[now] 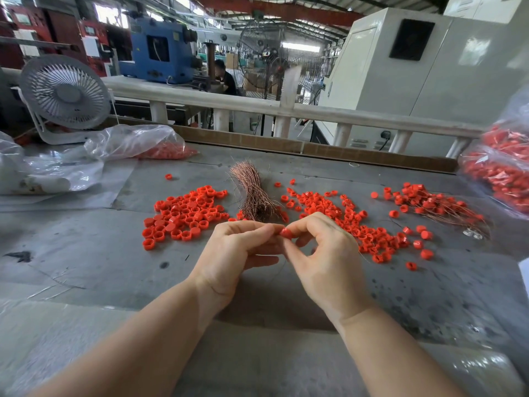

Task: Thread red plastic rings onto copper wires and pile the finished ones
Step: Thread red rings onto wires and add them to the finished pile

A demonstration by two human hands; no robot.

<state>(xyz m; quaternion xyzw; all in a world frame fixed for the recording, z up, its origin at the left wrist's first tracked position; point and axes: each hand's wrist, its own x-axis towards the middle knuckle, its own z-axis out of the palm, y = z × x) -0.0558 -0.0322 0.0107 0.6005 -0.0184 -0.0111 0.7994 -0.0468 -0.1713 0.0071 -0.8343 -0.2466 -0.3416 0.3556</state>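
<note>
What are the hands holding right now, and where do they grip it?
The right hand pinches a red ring by its sides with thumb and forefinger. The left hand meets it fingertip-first; any wire it holds cannot be made out.

A small white desk fan (65, 96) stands at the far left of the grey bench (86, 253), beside crumpled clear plastic bags (57, 164). Beyond a white railing (257, 106) are a blue machine (160, 53), a large black pedestal fan (267, 57) and a white cabinet (415, 73).

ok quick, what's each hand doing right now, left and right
Left hand: fingers curled, pinching at the red ring, probably holding a wire too thin to confirm.
Right hand: pinching the red ring.
</note>
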